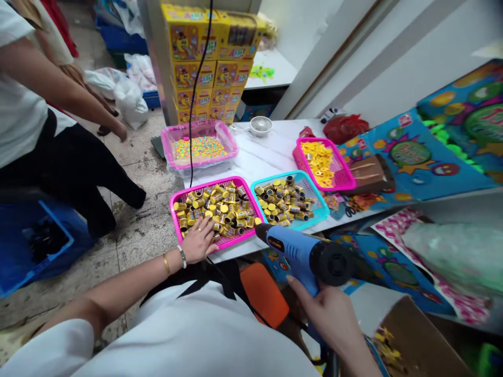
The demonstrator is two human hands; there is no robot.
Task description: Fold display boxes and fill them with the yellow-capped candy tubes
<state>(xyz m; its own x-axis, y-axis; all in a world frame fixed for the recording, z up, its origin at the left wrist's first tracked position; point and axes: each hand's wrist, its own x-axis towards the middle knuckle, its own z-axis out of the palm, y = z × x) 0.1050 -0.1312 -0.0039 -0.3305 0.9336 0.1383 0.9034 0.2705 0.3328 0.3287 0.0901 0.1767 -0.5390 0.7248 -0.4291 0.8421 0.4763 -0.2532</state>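
My left hand (199,240) lies with fingers spread over the small yellow-and-black cylinders (220,204) heaped in a pink basket (245,242). My right hand (330,309) is wrapped round the handle of a blue heat gun (293,248), whose dark nozzle points left toward that basket's right edge. Just beyond the nozzle, a turquoise basket (323,212) holds more of the same cylinders (285,201). Whether my left fingers grip any single cylinder cannot be made out.
A pink tub (167,149) of colourful beads and a small white fan (261,125) stand behind. Yellow pieces fill another pink basket (348,183) at the right. Yellow boxes (214,68) are stacked at the back. A black cable (192,99) hangs down. At left walks a person (51,120).
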